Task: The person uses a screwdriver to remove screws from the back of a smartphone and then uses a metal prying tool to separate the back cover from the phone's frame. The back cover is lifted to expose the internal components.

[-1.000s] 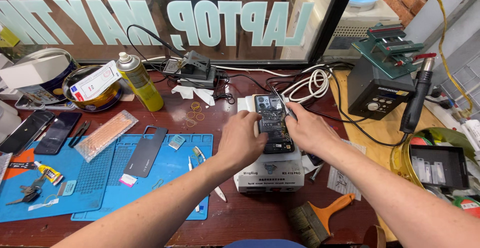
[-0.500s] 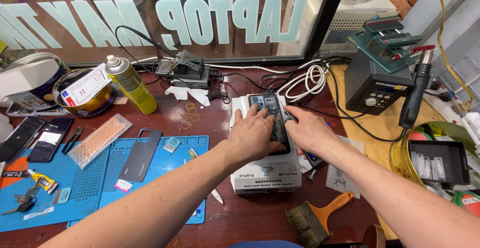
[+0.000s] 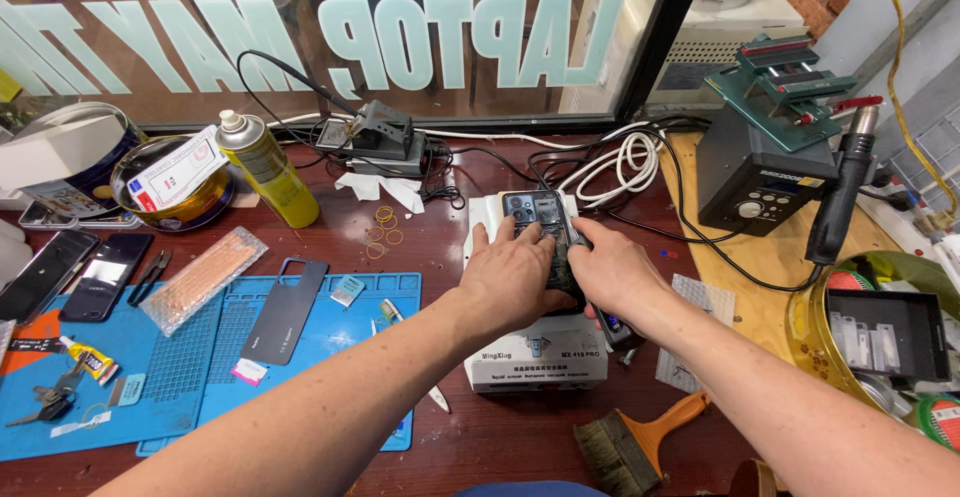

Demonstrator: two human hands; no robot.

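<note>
A dark opened phone (image 3: 536,219) lies on top of a white box-shaped machine (image 3: 536,359) in the middle of the wooden bench. My left hand (image 3: 510,275) lies flat over the phone's lower left part, fingers pointing away from me. My right hand (image 3: 612,269) presses on the phone's right edge, fingers bent against it. Both hands cover most of the phone's lower half; only its upper end with the camera cluster shows. A small dark tool (image 3: 618,334) lies under my right wrist beside the machine.
A blue work mat (image 3: 215,357) at left carries a dark phone back cover (image 3: 287,309), a glue tube (image 3: 88,361) and keys (image 3: 38,407). A yellow spray can (image 3: 268,169), a soldering stand (image 3: 378,137), a hot-air station (image 3: 762,169), an orange brush (image 3: 638,443) and a black parts tray (image 3: 886,333) surround the machine.
Both hands have slid down onto the phone and now press it flat against the machine; earlier they held it by its sides. The head camera has moved closer and a little left.
</note>
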